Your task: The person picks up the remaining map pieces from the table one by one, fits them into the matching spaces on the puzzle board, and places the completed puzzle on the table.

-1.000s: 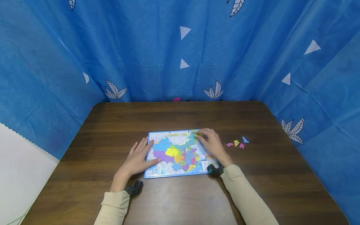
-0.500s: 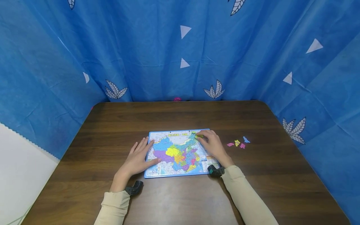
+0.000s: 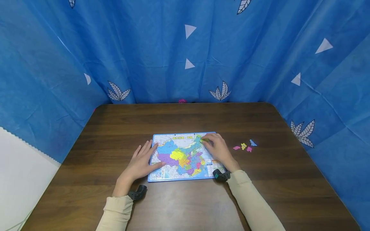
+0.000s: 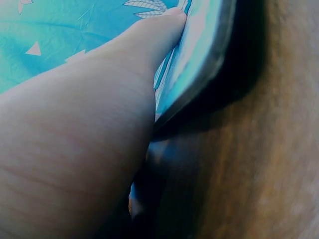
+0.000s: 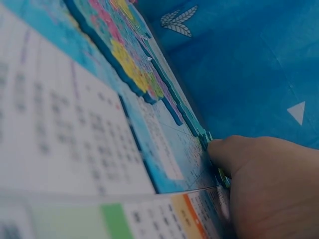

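Observation:
A map puzzle board [image 3: 200, 175] with a blue rim lies on the table, its middle covered by coloured, raised map pieces [image 3: 177, 155]. My left hand [image 3: 141, 163] rests with spread fingers on the board's left side. At the upper right of the map, my right hand [image 3: 217, 149] pinches a small yellow-green puzzle piece [image 3: 201, 140] between thumb and fingers. Most of that piece is hidden by the fingertips. In the right wrist view, the thumb [image 5: 227, 149] is at the edge of the raised pieces, with a bit of green and yellow [image 5: 224, 178] beneath the hand.
To the right of the board lie several loose puzzle pieces: a blue one [image 3: 253, 142], a yellow one [image 3: 243, 146] and pink ones [image 3: 249, 149]. The brown wooden table [image 3: 185, 205] ends at a blue curtain [image 3: 162, 48] behind. Both wrists wear black cameras.
My right fingertips have shifted slightly to the right along the map's upper right part, uncovering a little more of the board's top edge. The left hand stays in place.

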`<state>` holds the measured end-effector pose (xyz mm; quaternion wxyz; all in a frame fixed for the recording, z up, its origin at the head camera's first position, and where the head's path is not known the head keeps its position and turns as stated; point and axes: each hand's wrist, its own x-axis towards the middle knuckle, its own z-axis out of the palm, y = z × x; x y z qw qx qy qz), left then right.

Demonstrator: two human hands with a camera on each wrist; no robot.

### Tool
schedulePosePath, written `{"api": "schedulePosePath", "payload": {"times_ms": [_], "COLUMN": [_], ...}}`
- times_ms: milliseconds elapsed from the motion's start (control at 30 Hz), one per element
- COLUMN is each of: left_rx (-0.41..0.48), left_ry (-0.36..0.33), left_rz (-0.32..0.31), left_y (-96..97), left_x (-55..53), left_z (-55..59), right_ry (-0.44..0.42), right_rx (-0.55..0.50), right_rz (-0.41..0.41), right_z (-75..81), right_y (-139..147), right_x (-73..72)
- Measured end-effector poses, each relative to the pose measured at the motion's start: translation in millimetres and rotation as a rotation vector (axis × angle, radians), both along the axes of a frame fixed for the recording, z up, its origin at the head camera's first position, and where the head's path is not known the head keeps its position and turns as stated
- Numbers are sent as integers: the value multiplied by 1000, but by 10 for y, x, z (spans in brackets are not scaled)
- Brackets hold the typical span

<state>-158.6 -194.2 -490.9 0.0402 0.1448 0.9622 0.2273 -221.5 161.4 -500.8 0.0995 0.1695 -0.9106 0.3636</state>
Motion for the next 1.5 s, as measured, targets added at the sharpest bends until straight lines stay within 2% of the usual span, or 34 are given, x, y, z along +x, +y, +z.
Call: {"api": "schedulePosePath", "payload": {"times_ms": [833, 1067, 1333, 1500], "left_rx": [-7, -7, 3, 3], "left_ry": [-5, -5, -4, -6], "left_rz": [2, 0, -6, -3], "left_y": [2, 4, 9, 17], "left_x": [-17, -19, -16, -13], "left_z": [-17, -27, -3, 1], "right_ry": [31, -3, -2, -77], "right_rx": [17, 37, 39, 113], "right_rz": [79, 98, 118, 149], "right_z": [-4, 22, 41, 77], "right_y": [17, 21, 13, 32], "right_x": [5, 34, 37, 66]}}
